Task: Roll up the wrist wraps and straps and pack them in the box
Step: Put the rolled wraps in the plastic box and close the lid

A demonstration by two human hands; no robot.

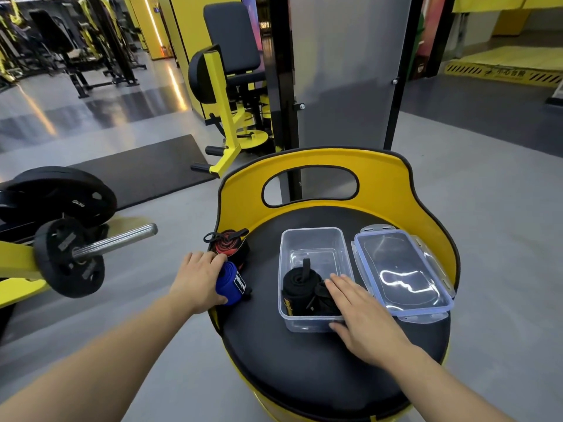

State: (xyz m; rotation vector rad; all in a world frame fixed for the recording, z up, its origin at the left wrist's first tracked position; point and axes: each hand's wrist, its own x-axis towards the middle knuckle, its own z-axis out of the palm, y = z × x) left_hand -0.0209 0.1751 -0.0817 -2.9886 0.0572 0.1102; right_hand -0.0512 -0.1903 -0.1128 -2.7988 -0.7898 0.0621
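Blue wrap (pixel 230 283) in L hand (pixel 198 283)

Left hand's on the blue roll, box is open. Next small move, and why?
Probably lift the blue wrap over into the clear box. The left hand already grips it rolled, black straps fill only the near end, and the right hand rests flat on the box, steadying it.
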